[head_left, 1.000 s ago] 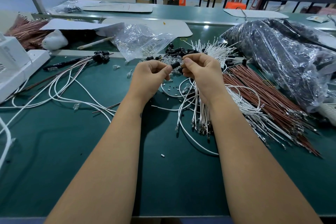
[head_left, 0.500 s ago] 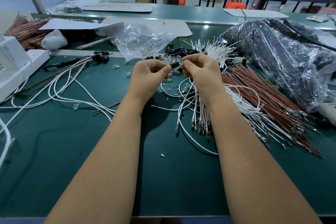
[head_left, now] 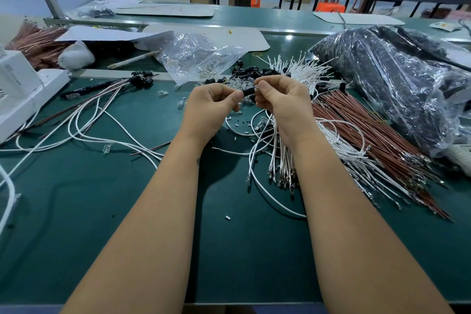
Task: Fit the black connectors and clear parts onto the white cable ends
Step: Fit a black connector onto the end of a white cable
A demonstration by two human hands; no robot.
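Observation:
My left hand and my right hand meet above the green table, pinching one small black connector between their fingertips. A clear part shows at the connector's right end, against my right thumb. My right hand also grips a bundle of white cables that hangs down from its palm. Behind the hands lie a heap of loose black connectors and a small pile of clear parts. More white cables fan out to the right of that heap.
A clear bag of parts lies behind my left hand. Finished white cables with black ends trail left. Brown wires and a large black plastic bag fill the right side. A white machine stands at the left edge.
Both hands stay together in the same spot; the fingertips have shifted slightly on the black connector. Nothing else on the table has moved.

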